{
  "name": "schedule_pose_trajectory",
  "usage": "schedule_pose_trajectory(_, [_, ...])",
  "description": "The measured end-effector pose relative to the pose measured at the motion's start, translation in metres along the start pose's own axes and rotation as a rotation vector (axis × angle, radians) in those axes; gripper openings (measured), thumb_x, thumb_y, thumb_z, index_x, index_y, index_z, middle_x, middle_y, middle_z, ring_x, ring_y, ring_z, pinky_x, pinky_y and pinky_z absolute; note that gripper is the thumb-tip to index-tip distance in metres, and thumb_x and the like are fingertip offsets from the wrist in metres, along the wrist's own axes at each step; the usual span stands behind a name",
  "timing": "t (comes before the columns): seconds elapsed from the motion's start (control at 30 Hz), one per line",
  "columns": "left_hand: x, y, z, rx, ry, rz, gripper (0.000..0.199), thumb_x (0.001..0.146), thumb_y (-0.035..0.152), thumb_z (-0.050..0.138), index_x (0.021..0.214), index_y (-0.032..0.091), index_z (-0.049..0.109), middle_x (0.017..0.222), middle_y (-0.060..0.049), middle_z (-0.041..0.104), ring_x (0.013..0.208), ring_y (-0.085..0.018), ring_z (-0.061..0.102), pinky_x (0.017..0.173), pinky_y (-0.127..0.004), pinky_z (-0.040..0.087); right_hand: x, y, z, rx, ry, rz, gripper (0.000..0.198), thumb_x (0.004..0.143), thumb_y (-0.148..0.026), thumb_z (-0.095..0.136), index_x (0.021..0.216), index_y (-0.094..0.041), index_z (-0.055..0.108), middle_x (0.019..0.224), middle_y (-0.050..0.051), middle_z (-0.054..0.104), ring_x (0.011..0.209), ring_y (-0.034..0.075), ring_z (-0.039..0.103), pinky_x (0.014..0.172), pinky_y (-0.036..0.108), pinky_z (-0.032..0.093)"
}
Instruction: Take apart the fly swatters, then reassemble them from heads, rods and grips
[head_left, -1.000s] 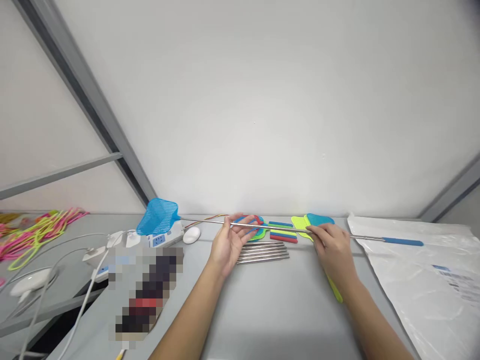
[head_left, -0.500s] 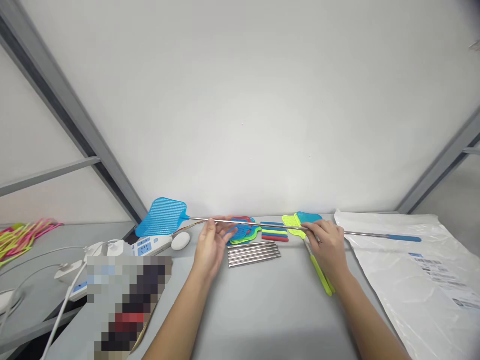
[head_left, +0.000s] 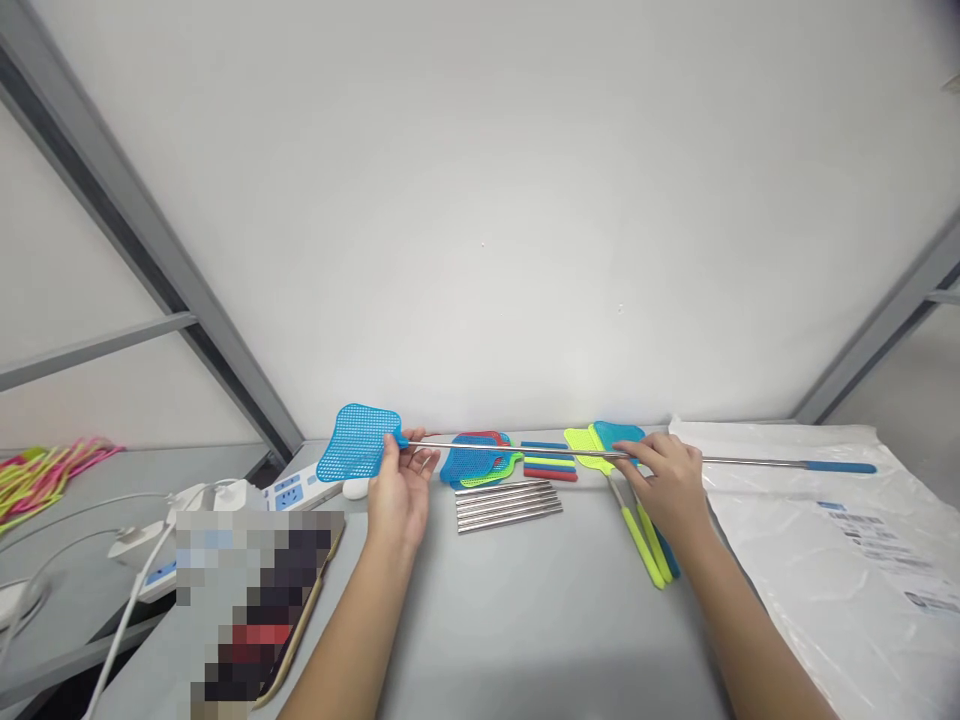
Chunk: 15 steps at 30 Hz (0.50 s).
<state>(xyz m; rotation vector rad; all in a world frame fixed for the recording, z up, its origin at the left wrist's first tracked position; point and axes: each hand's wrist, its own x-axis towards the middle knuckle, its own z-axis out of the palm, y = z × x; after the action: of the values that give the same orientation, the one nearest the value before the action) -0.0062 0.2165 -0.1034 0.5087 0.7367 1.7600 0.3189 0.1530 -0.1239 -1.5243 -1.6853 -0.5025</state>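
While both hands grasp it, the blue fly swatter (head_left: 525,450) lies level, head left, handle right.

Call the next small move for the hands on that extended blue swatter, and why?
Probably push the ends together to collapse the rod. The left hand pinches the neck by the blue swatter head, the right hand grips the steel rod midway, and its blue handle sticks out over the plastic bag. The finished swatters on the table look short.
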Motion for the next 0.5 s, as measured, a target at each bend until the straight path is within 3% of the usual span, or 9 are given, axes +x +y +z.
schedule_pose_trajectory(0.1, [0.0,-0.001,0.0,-0.017,0.055,-0.046,0.024,0.088,0.038,0.054,0.084,0.018,0.065,0.092,-0.004,0.068,0.069,-0.011,0.06,0.076,-0.033,0.05,0.0,-0.003,0.0,0.006,0.012,0.004,0.025,0.084,-0.049,0.06,0.087,-0.027,0.071,0.076,0.001,0.059,0.075,0.016,0.051,0.076,0.035,0.028])
schedule_pose_trajectory(0.27, [-0.004,-0.006,0.002,0.021,0.041,-0.019,0.025,0.086,0.042,0.056,0.091,0.019,0.066,0.107,-0.006,0.067,0.077,-0.012,0.06,0.077,-0.032,0.049,-0.001,-0.003,0.0,-0.03,0.053,0.006,0.03,0.085,-0.052,0.057,0.081,-0.027,0.072,0.073,0.001,0.059,0.072,0.016,0.05,0.076,0.036,0.025])
schedule_pose_trajectory(0.4, [-0.019,-0.017,0.01,0.09,-0.017,0.011,0.028,0.082,0.045,0.061,0.091,0.019,0.066,0.104,-0.007,0.068,0.075,-0.012,0.059,0.072,-0.028,0.047,-0.002,-0.012,0.002,-0.046,0.06,-0.004,0.032,0.088,-0.051,0.053,0.08,-0.026,0.071,0.071,0.001,0.059,0.071,0.015,0.049,0.075,0.036,0.024])
schedule_pose_trajectory(0.5, [-0.04,-0.032,0.02,0.167,-0.116,-0.065,0.033,0.08,0.048,0.062,0.097,0.019,0.065,0.1,-0.007,0.069,0.078,-0.014,0.061,0.07,-0.027,0.047,-0.003,-0.028,0.004,-0.042,0.018,0.003,0.031,0.09,-0.048,0.05,0.081,-0.027,0.071,0.071,0.0,0.059,0.071,0.016,0.049,0.075,0.036,0.023])
